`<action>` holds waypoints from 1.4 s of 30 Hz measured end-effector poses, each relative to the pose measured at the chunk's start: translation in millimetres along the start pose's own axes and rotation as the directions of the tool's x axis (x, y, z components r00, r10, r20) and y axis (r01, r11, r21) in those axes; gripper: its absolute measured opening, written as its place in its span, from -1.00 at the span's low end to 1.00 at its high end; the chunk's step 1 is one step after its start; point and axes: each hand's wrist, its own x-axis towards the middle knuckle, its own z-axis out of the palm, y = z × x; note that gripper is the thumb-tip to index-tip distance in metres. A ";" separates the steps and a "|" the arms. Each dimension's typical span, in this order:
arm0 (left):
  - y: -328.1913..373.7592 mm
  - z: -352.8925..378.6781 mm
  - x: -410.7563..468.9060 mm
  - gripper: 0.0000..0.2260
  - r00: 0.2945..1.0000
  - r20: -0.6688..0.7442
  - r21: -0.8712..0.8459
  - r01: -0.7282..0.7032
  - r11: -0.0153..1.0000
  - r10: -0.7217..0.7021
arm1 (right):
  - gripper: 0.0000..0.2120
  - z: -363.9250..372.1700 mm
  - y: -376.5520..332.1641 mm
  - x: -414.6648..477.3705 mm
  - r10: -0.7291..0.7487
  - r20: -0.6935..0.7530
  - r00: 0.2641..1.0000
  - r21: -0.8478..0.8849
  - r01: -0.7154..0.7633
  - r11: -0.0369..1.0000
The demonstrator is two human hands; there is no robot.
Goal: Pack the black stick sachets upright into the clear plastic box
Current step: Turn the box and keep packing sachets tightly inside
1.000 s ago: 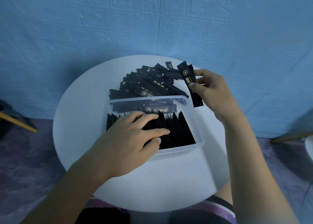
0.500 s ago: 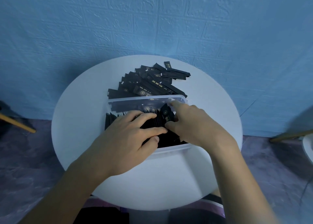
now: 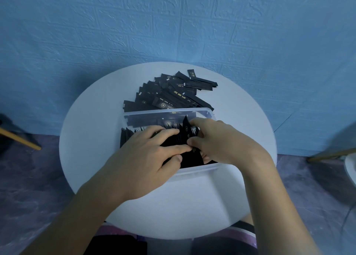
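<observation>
Inside the clear plastic box [image 3: 167, 111], my right grip [image 3: 221, 144] pinches one sachet [image 3: 185, 129], apparently half-inserted; left grip [image 3: 142, 158], fingers straight, presses the packed row [image 3: 129, 137] aside. Next I'd seat it upright, then reach for the loose pile [image 3: 169, 92].

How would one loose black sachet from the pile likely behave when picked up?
Probably light: the piled sachets are thin, flat strips, and the right hand pinches one sachet with fingertips. Likely floppy and tip-prone: the left hand presses the packed row steady.
</observation>
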 end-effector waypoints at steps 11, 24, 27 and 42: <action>-1.1 0.6 -1.2 -0.59 1.000 -0.006 -0.008 -0.002 1.000 0.002 | -0.61 -3.5 -1.5 4.5 -0.003 0.031 1.000 0.061 0.001 0.998; -1.1 -0.2 0.6 -0.58 1.000 0.005 -0.009 -0.004 1.000 0.004 | -0.44 -3.7 4.6 20.7 0.019 0.101 0.995 0.066 -0.026 0.998; -1.6 0.4 0.4 -0.59 1.000 0.001 0.004 -0.008 1.000 0.008 | -0.48 -4.3 4.4 19.1 0.010 0.100 0.995 0.078 -0.018 0.997; -1.3 -1.6 0.8 -0.59 1.000 0.003 0.003 -0.027 1.000 0.027 | -0.56 -7.0 4.4 22.5 -0.048 0.061 0.997 0.039 0.045 0.998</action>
